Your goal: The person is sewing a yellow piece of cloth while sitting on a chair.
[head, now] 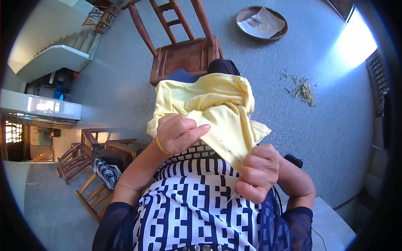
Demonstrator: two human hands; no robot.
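A pale yellow cloth [216, 94], perhaps a garment, is draped over my lap. My left hand [177, 133] pinches its near edge, index finger laid along the fabric. On the other side, my right hand [259, 172] is closed around a corner of the cloth, and the edge between both hands is pulled taut. Several small dark marks, possibly stitches, run along that edge near my right hand. A thin pale sliver [231, 198], possibly a needle, sticks out below the right fingers; its exact kind cannot be told.
A wooden chair [183, 59] stands right in front of my knees. Farther ahead, a round woven basket [240, 26] with paper in it rests on the floor. Plant scraps [304, 91] lie at the right. More wooden chairs [73, 160], one bearing folded patterned cloth [106, 172], are at the left.
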